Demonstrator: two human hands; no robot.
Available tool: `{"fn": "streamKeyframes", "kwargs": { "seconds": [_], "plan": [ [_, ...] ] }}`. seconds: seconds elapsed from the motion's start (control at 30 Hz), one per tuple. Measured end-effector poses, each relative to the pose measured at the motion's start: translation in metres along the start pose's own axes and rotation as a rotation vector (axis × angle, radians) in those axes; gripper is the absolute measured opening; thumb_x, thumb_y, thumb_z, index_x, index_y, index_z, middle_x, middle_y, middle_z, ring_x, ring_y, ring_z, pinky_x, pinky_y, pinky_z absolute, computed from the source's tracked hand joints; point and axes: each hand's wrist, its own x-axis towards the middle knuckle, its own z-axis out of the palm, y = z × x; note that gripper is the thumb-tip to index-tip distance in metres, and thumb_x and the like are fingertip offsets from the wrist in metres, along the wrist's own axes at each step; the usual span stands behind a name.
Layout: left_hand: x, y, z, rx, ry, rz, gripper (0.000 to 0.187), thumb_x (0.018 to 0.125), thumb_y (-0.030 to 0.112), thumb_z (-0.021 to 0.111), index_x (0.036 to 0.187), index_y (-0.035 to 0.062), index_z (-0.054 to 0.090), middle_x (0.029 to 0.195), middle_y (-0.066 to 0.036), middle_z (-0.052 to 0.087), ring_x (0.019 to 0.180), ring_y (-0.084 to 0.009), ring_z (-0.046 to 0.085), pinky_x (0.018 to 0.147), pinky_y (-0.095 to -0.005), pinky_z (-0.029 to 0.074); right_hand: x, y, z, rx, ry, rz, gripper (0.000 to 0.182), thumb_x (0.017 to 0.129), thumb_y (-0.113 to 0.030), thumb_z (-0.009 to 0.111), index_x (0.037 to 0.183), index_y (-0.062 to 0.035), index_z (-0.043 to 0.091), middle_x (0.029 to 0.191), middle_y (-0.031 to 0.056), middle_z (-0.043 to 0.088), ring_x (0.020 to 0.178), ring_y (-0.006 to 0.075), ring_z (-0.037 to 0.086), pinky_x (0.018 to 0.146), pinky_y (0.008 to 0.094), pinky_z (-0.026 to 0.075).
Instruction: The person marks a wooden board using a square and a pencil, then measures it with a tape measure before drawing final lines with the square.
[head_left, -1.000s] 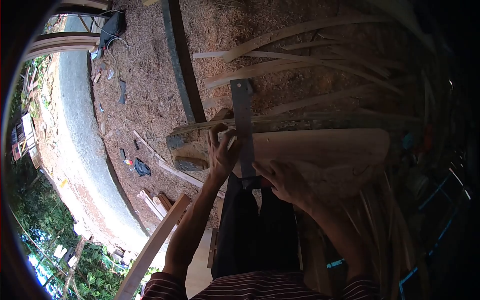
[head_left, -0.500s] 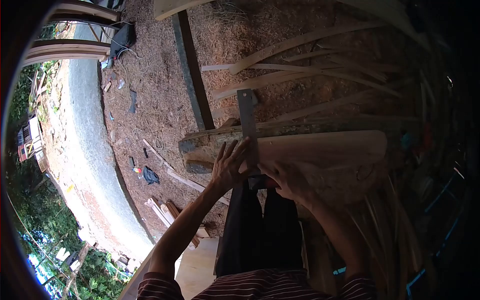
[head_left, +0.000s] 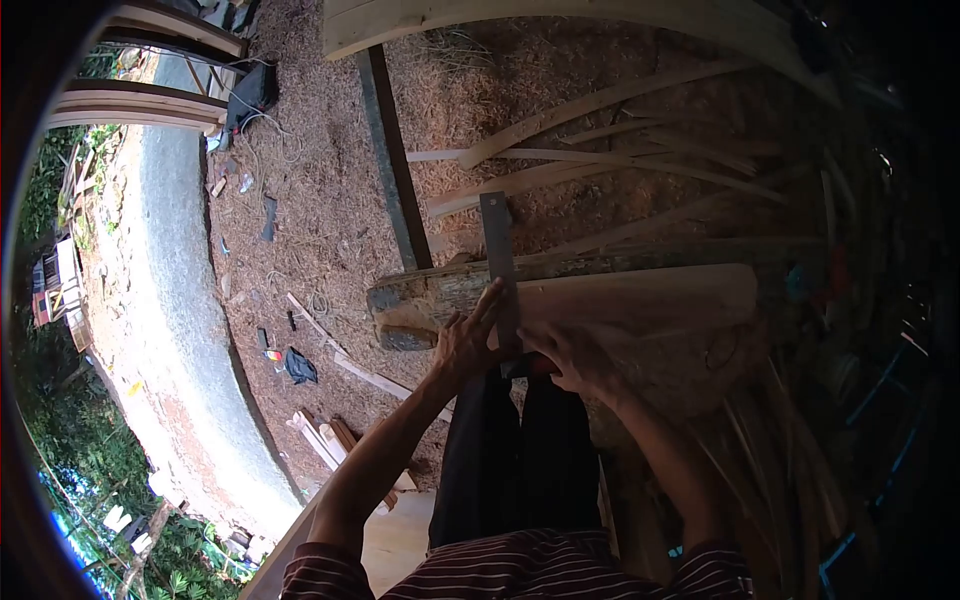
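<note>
A try square [head_left: 498, 235] lies across a pale wooden board [head_left: 640, 297], its metal blade pointing away from me and its stock near my lap. My left hand [head_left: 466, 345] grips the square, index finger along the blade's left edge and thumb lower down. Just right of the blade, my right hand [head_left: 575, 360] is closed near the board's near edge, fingertips close to the square. Whatever it pinches is too small and dark to make out. The board rests beside a rough log [head_left: 430, 295].
Long wood offcuts [head_left: 600, 105] lie on the shaving-covered ground beyond the log. A dark beam [head_left: 392, 160] runs away from the log. A large curved plank [head_left: 450, 18] crosses the top. Wood pieces [head_left: 320, 440] and a black bag [head_left: 299, 366] lie at left.
The view has shifted slightly. My left hand's fingers have drawn in, with the index finger now along the blade. The right hand stays close beside the square.
</note>
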Motion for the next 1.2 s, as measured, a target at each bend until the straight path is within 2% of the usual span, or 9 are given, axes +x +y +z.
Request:
{"fn": "streamKeyframes", "kwargs": {
  "seconds": [0.07,0.2,0.4,0.5,0.7,0.77,1.0,1.07,1.2],
  "plan": [
    [0.001,0.000,0.000,-0.023,0.032,0.010,0.098,0.063,0.041,0.083,0.143,0.0086,0.037,0.152,-0.005,0.030,0.098,-0.0321,0.066,0.078,-0.0428,0.056,0.001,0.001,0.000,-0.023,-0.014,-0.023,0.098,0.066,-0.016,0.080,0.147,-0.0232,0.026,0.119,0.0151,0.047,0.106,0.0349,0.054,0.092,0.0446,0.047],
    [0.003,0.006,-0.006,-0.011,-0.024,-0.067,0.098,0.063,0.042,0.082,0.143,0.0107,0.036,0.153,-0.004,0.029,0.093,-0.0333,0.067,0.075,-0.0428,0.056,0.002,-0.005,-0.004,-0.054,0.017,-0.037,0.097,0.068,-0.017,0.080,0.147,-0.0231,0.025,0.119,0.0158,0.048,0.106,0.0357,0.054,0.092,0.0449,0.047],
    [0.000,-0.005,0.003,0.062,-0.067,-0.036,0.096,0.070,0.042,0.078,0.147,0.0130,0.028,0.156,-0.001,0.021,0.085,-0.0366,0.067,0.069,-0.0448,0.056,-0.007,-0.002,-0.013,-0.028,0.058,0.052,0.063,0.080,-0.026,0.071,0.136,-0.0142,0.044,0.112,0.0155,0.053,0.107,0.0367,0.054,0.090,0.0478,0.047],
    [0.001,-0.003,0.005,0.136,-0.029,-0.008,0.098,0.069,0.043,0.078,0.148,0.0137,0.026,0.157,-0.001,0.017,0.085,-0.0350,0.067,0.067,-0.0440,0.056,-0.009,0.009,-0.025,0.043,0.018,0.282,0.039,0.088,-0.029,0.063,0.120,-0.0078,0.054,0.105,0.0142,0.057,0.104,0.0358,0.056,0.085,0.0463,0.047],
    [0.006,0.006,0.008,0.277,-0.160,-0.107,0.097,0.075,0.040,0.075,0.150,0.0132,0.020,0.158,-0.002,0.011,0.093,-0.0343,0.066,0.075,-0.0453,0.055,0.002,0.013,-0.046,0.049,0.774,0.160,0.031,0.096,-0.028,0.054,0.093,0.0016,0.062,0.087,0.0112,0.056,0.076,0.0223,0.060,0.064,0.0376,0.045],
    [0.005,0.008,0.007,0.287,-0.168,-0.110,0.099,0.073,0.041,0.075,0.149,0.0112,0.019,0.158,-0.004,0.010,0.092,-0.0336,0.066,0.074,-0.0442,0.055,0.006,-0.007,-0.055,0.703,0.701,0.455,0.035,0.096,-0.030,0.055,0.089,0.0026,0.063,0.082,0.0089,0.060,0.073,0.0135,0.059,0.062,0.0324,0.045],
    [0.007,0.007,0.015,0.347,-0.141,-0.138,0.100,0.071,0.042,0.077,0.149,0.0116,0.022,0.158,-0.004,0.013,0.092,-0.0327,0.067,0.071,-0.0423,0.056,0.027,-0.028,-0.023,0.958,0.889,0.282,0.028,0.092,-0.024,0.062,0.101,0.0014,0.067,0.088,0.0106,0.069,0.082,0.0111,0.063,0.072,0.0289,0.050],
    [0.009,0.005,0.022,0.367,-0.101,-0.126,0.100,0.069,0.042,0.078,0.148,0.0123,0.024,0.157,-0.003,0.015,0.094,-0.0319,0.067,0.074,-0.0435,0.056,0.021,-0.032,-0.020,0.886,0.752,0.362,0.029,0.092,-0.022,0.061,0.107,0.0022,0.066,0.098,0.0114,0.070,0.096,0.0148,0.065,0.082,0.0281,0.049],
    [0.007,0.008,0.019,0.335,-0.086,-0.118,0.100,0.066,0.043,0.079,0.147,0.0149,0.027,0.156,-0.002,0.019,0.096,-0.0310,0.066,0.076,-0.0435,0.056,0.027,-0.020,0.007,0.735,0.776,0.278,0.026,0.091,-0.020,0.062,0.106,0.0015,0.066,0.098,0.0131,0.070,0.095,0.0179,0.066,0.082,0.0305,0.050]
  ]
}}
